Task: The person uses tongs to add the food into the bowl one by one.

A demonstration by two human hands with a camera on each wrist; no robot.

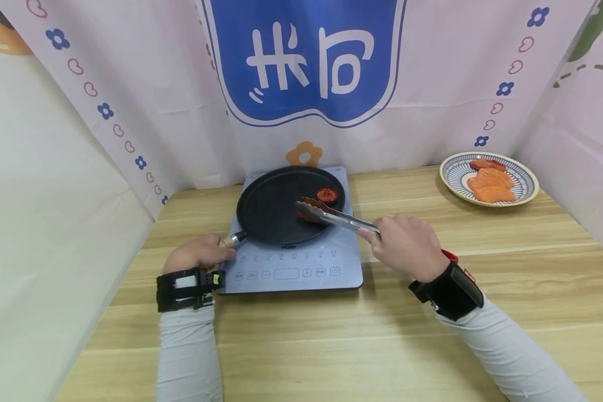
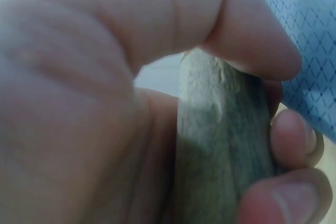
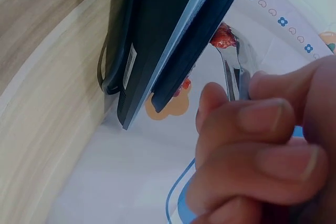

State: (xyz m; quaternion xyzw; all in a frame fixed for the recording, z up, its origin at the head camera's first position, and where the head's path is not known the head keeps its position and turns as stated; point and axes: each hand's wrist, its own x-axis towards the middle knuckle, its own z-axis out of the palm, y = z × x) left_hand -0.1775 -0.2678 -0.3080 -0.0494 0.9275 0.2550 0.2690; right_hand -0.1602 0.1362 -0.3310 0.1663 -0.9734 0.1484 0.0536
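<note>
My left hand [image 1: 197,254] grips the pan [image 1: 288,204] handle, my right hand [image 1: 407,245] squeezes tongs [image 1: 331,216] on a red piece [image 1: 309,215] in the pan; a loose squeeze could drop it, jolting the pan off the cooker [image 1: 291,268].

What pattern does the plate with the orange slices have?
The plate has thin dark-blue stripes on white with a yellowish rim; the head view shows it best.

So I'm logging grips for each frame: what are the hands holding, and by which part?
The left hand grips the pan by its handle end; the right hand holds the tongs by their rear end.
</note>
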